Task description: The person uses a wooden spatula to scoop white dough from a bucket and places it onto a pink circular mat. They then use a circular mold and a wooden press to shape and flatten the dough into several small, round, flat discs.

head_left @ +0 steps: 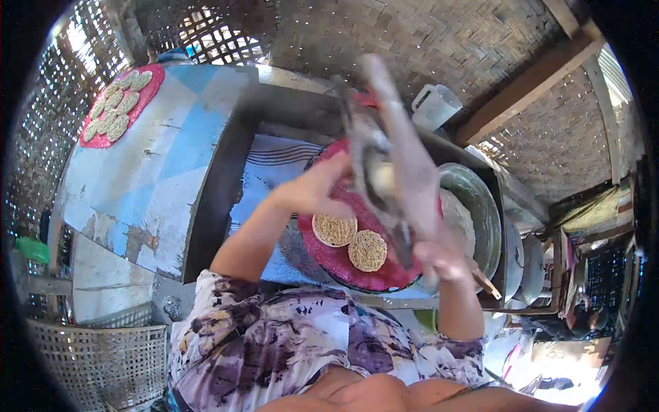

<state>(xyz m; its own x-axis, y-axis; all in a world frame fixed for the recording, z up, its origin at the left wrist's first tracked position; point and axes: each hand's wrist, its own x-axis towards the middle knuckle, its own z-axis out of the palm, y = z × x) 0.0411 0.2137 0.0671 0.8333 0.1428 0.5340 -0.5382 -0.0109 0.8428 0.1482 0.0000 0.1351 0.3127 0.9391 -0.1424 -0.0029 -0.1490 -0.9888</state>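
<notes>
Tilted upright before me is a blurred, long-handled hand press (371, 158), a dark frame with a pale bar, with whitish dough showing inside. My right hand (443, 261) is closed round its lower end. My left hand (319, 185) is at its left side, fingers and thumb curved against the frame; the fingertips are partly hidden and smeared. Beneath lies a round red sheet (322, 257) on a dark-rimmed round base. On it are two pale discs of stringy, noodle-like dough, the left disc (334, 229) and the right disc (368, 250).
A large metal basin (487, 213) with pale dough or flour stands right; a wooden handle (486, 280) sticks out below. Behind are a white plastic jug (436, 106) and woven walls. Left, a painted board (158, 144) bears another red sheet (145, 103) with several discs. A woven basket (96, 360) stands lower left.
</notes>
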